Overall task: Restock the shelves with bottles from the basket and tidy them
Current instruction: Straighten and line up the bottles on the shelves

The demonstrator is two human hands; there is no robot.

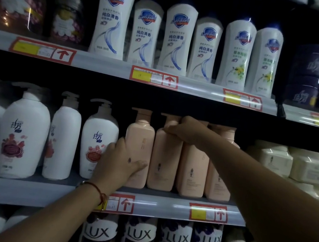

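left hand (122, 156) wrapped round leftmost pink bottle (140, 138), upright | right hand (186, 129) clamped on shoulder of next pink bottle (165, 162), touching alongside | probably squaring the row

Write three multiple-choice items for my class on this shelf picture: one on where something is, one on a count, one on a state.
1. Where do the peach pump bottles stand?
A. Top shelf
B. Middle shelf, right of the white pump bottles
C. Bottom shelf, among the LUX bottles

2. How many white Safeguard bottles show in the front row of the upper shelf?
A. Three
B. Six
C. Nine

3. What is the left hand doing?
A. Hanging idle below the shelf
B. Holding a price tag
C. Gripping the leftmost peach bottle

Answers:
1 B, they stand on the middle shelf beside the white pump bottles.
2 B, six stand side by side, the two rightmost with green print.
3 C, its fingers wrap the bottle's left side, thumb on the front, while the right hand grips the neighbouring bottles' shoulders.
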